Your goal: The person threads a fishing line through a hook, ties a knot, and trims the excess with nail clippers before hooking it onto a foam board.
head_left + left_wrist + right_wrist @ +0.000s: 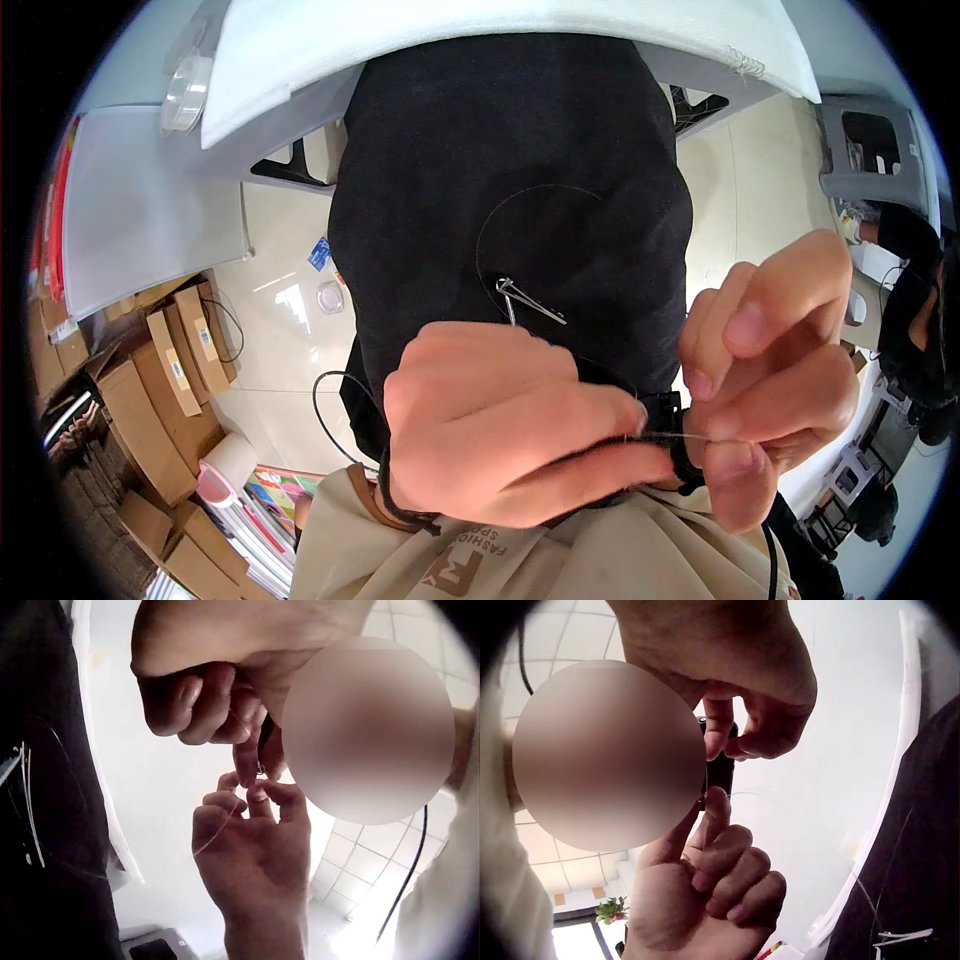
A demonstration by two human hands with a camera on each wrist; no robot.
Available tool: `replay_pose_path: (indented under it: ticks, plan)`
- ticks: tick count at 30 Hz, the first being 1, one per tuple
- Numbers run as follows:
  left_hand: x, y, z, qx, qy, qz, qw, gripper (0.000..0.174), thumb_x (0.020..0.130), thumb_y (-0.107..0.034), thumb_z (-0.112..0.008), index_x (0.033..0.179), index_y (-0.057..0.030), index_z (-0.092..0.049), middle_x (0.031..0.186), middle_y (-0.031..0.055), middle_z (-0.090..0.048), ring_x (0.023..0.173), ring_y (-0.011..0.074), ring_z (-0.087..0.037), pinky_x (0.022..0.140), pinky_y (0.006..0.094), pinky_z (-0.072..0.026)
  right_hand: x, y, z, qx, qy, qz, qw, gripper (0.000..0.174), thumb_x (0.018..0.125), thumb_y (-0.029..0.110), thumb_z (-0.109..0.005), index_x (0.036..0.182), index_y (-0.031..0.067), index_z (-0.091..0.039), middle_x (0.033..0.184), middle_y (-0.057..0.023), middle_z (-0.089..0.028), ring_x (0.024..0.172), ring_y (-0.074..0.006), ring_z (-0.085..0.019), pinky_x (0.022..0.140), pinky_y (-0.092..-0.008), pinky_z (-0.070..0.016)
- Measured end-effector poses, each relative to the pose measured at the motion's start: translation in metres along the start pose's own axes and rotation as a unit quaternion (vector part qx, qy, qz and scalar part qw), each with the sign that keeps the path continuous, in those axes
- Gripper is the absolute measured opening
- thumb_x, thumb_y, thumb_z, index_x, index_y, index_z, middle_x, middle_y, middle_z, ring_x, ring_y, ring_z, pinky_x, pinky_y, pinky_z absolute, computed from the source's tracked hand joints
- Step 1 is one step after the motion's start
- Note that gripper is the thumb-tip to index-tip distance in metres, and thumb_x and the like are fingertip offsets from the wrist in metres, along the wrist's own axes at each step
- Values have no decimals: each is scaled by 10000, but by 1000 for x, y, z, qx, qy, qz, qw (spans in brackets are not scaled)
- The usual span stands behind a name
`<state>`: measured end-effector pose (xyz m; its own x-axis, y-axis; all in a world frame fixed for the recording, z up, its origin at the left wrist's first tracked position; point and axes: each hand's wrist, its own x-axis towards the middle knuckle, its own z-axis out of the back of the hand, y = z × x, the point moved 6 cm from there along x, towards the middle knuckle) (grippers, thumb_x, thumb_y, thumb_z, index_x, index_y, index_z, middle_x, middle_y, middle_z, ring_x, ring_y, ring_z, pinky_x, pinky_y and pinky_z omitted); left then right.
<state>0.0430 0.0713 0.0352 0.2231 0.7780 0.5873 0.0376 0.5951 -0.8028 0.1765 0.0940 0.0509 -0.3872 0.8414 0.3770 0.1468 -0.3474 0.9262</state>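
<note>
Both hands are raised close together in front of the chest. My left hand (510,425), back up, pinches a thin clear line (690,436) between thumb and index finger. A tiny metal loop (260,769) shows at those fingertips in the left wrist view. Facing it, my right hand (780,385) pinches the other side of the line with thumb and forefinger, its remaining fingers curled. Below the hands, a silver nail clipper (530,302) with its lever swung out lies on black cloth (510,130) over the lap. A loose curved strand lies beside it.
A white padded tabletop (500,20) on grey supports stands ahead. Cardboard boxes (155,400) and a stack of papers (245,530) are at the left. A grey stool (875,150) and another person (920,330) are at the right.
</note>
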Motion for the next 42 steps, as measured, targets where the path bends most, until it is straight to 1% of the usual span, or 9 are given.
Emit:
replay_pose_path:
  ticks: [10,13,14,18,21,24,26,33,42]
  plan:
    - [2,-5,2,-73,-87,5,994,169,672,-84,-685,707,65,-613,403,18,-459,277,86,-307,294,244,-147,1,0,-5,96,29,67,993,149,668,99,-671,672,100,-521,892,-83,-394,560,-106,-420,487,-210,-341]
    - [3,-16,7,-97,-87,-52,990,216,556,-39,-721,752,26,-657,402,-7,-398,291,104,-358,311,216,-223,-7,-6,0,138,-1,88,987,168,683,116,-686,671,85,-522,867,-84,-404,547,-105,-416,485,-213,-345]
    - [9,-23,4,-185,-52,-54,980,170,710,-7,-598,558,30,-532,385,3,-338,289,93,-262,299,242,-130,-6,-3,-1,118,-37,58,991,177,689,122,-688,669,77,-519,854,-86,-409,542,-103,-416,482,-212,-345]
    - [17,-43,6,-182,-3,-102,978,70,749,-95,-636,723,-32,-651,446,-13,-338,338,72,-272,331,208,-179,-2,-2,4,80,-82,35,993,165,670,119,-678,654,42,-533,768,-110,-452,514,-106,-416,462,-206,-346]
    - [16,-49,2,-235,-1,-91,968,145,768,-36,-568,630,-62,-534,418,-8,-291,318,83,-242,325,218,-140,-3,-4,6,64,-165,34,984,103,578,72,-657,631,3,-602,649,-151,-532,504,-138,-457,436,-196,-343]
    - [13,-51,-5,-290,-8,1,957,402,787,32,-373,507,-136,-139,396,65,-236,307,138,-255,317,254,-110,-3,-7,5,64,-171,16,983,97,573,48,-634,635,-9,-587,633,-150,-536,511,-157,-466,451,-206,-334]
    - [8,-41,-7,-330,28,-28,943,320,736,-10,-485,493,-58,-283,406,65,-287,303,146,-284,314,264,-165,-2,-9,5,48,-169,16,984,104,609,74,-626,646,-1,-564,653,-141,-513,493,-134,-436,443,-198,-327]
    - [6,-52,-9,-204,-140,-89,965,72,749,-46,-628,695,-91,-643,427,-31,-300,326,63,-238,334,201,-152,-7,-14,4,5,-135,-15,991,213,732,211,-602,686,35,-491,702,-95,-439,432,-53,-341,405,-166,-302]
    - [6,-39,-3,-264,-62,-51,961,80,740,-169,-683,775,-103,-654,425,-27,-292,320,73,-218,331,211,-143,-6,-17,5,6,-150,-10,989,165,709,161,-582,686,24,-492,698,-108,-447,422,-54,-331,403,-161,-301]
